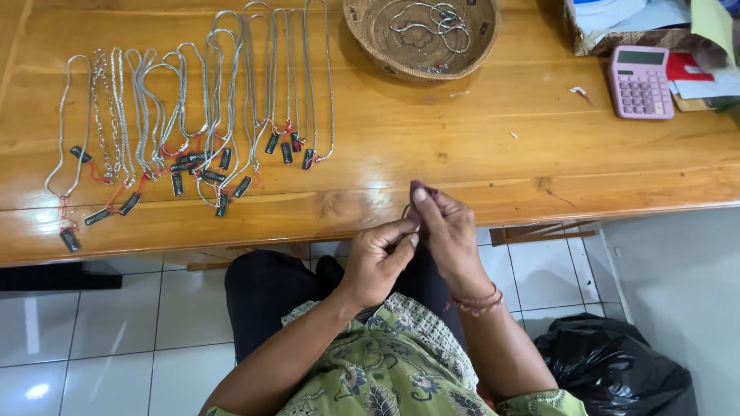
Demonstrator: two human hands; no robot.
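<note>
Both hands are held together just past the near edge of the brown wooden surface [462, 146], over the person's lap. The right hand [451, 235] pinches a small dark reddish piece [420, 192] between thumb and fingers, so its grip is closed on that piece. The piece sticks up above the fingers, with its long side going up and down. The left hand [378, 262] is just beside it, lower and to the left, with its fingers curled in and the tips touching near the bottom of the piece. I cannot tell if the left hand has hold of it or of a thin thread. The right hand is nearer to the piece.

On the far left part of the surface lie many long silver chains with black tags and red threads [193, 108], side by side. A round woven basket [370, 35] with more silver chains sits at the far edge. A pink calculator [640, 81] lies near the far right corner.
</note>
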